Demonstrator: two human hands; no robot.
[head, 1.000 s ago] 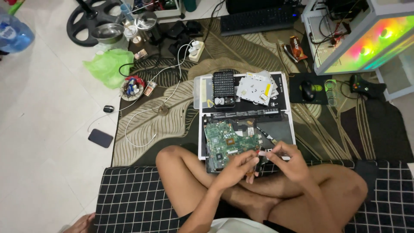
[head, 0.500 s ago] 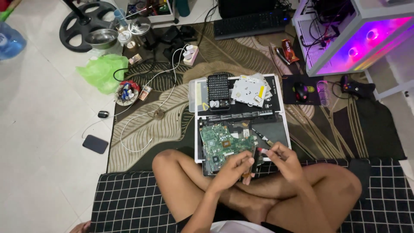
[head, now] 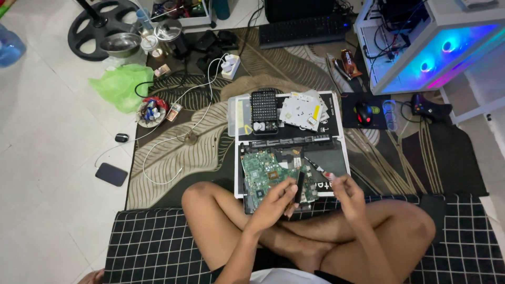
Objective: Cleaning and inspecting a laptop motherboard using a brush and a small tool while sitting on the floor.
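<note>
Left hand [head: 274,202] gripped a slim black stick [head: 299,186] over the green motherboard [head: 268,176] — right hand [head: 347,190] pinched something small, can't tell what. Mid board teardown; next move needed steady seating.

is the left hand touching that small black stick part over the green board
Touching: the head view shows the left hand gripping the small black part between its fingers above the green board.
</note>
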